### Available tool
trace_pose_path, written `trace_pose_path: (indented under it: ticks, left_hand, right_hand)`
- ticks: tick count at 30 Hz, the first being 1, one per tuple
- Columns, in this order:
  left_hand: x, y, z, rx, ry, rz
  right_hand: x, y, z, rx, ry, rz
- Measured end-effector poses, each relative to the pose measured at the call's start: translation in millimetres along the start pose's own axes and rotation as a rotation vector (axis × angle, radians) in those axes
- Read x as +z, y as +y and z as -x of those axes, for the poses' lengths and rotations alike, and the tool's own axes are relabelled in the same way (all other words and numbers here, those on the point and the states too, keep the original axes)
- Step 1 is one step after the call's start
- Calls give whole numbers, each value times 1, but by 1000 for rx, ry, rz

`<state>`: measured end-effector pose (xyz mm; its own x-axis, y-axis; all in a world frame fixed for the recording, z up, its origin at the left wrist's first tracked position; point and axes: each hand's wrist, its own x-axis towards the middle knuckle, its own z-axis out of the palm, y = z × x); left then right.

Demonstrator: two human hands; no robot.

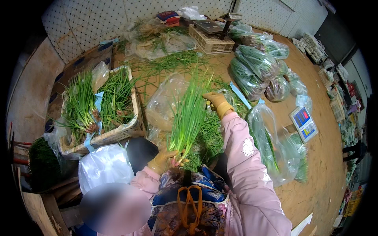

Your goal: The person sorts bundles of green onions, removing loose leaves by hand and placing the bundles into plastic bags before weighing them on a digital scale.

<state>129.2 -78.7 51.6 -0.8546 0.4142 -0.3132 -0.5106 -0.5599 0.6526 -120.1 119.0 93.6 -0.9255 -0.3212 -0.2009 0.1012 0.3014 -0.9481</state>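
Observation:
A bunch of spring onions (188, 114), long green leaves with pinkish bulbs, stands upright in front of me. My left hand (160, 160), in a yellowish glove, is closed round its lower end just above the bulbs. Beside the leaf tips on the right is my gloved right hand (217, 103), its fingers curled in; whatever they pinch is too small to make out. Loose green leaves (210, 135) lie beneath and right of the bunch. Behind it spreads a clear plastic bag (165, 102).
At left, a crate (136, 114) holds more spring onions. Filled bags (256, 70) are piled at the back right, near a scale (208, 26) on an upturned crate. A long bag (271, 149) and a scale display (304, 122) lie right. Another person (354, 150) shows at the far right.

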Motion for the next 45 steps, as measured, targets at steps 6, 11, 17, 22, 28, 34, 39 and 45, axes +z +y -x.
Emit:
trace_pose_path:
  ticks: [6, 11, 17, 22, 28, 34, 39, 45]
  left_hand:
    - [-13, -6, 1, -12, -11, -52]
    - [-13, -8, -2, 0, -21, -109]
    - [-30, -15, -10, -127, -110, -129]
    - [-23, -13, -5, -116, -77, -71]
    - [-2, -5, -3, -56, -78, 37]
    - [25, 14, 6, -33, 10, -9]
    - [39, 19, 13, 56, 110, -92]
    - [0, -1, -12, 96, 128, -256]
  right_hand:
    - [3, -7, 20, 154, 34, -314]
    - [-1, -4, 25, 166, -12, -483]
    - [-9, 10, 15, 233, 34, -377]
    - [-6, -7, 25, 148, 76, -59]
    - [-11, 2, 24, 19, 194, -4]
    - [-26, 25, 16, -283, 519, 880]
    - [-94, 16, 13, -107, 610, 1096]
    - [-91, 46, 31, -418, 349, 1223]
